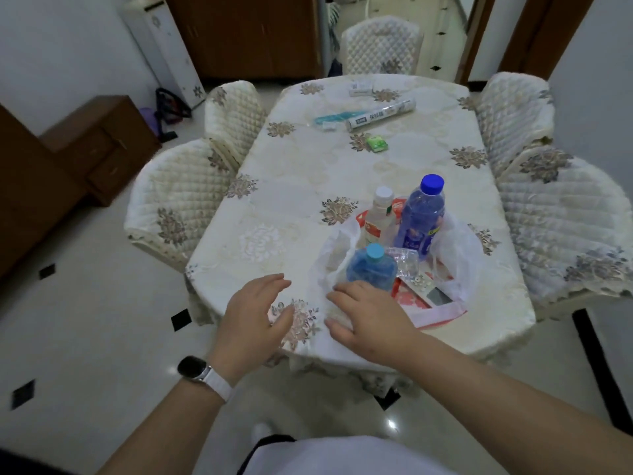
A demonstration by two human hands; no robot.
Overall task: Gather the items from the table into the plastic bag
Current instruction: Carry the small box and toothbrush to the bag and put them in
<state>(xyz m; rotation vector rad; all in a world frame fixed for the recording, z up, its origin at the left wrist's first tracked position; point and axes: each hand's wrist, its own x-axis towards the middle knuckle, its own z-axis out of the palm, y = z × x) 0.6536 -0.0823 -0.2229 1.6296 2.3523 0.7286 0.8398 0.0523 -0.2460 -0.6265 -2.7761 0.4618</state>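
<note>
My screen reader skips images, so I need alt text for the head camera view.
Left hand and right hand, both open, reach over the near table edge beside a plastic bag holding three bottles. A roll, a green packet and a box lie farther away.

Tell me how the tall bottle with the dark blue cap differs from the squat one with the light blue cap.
The tall bottle is slim, its cap dark blue; the squat bottle is short and wide, its cap light blue. The tall bottle has a printed label; the squat bottle shows none. Both stand upright and capped in the plastic bag.
</note>
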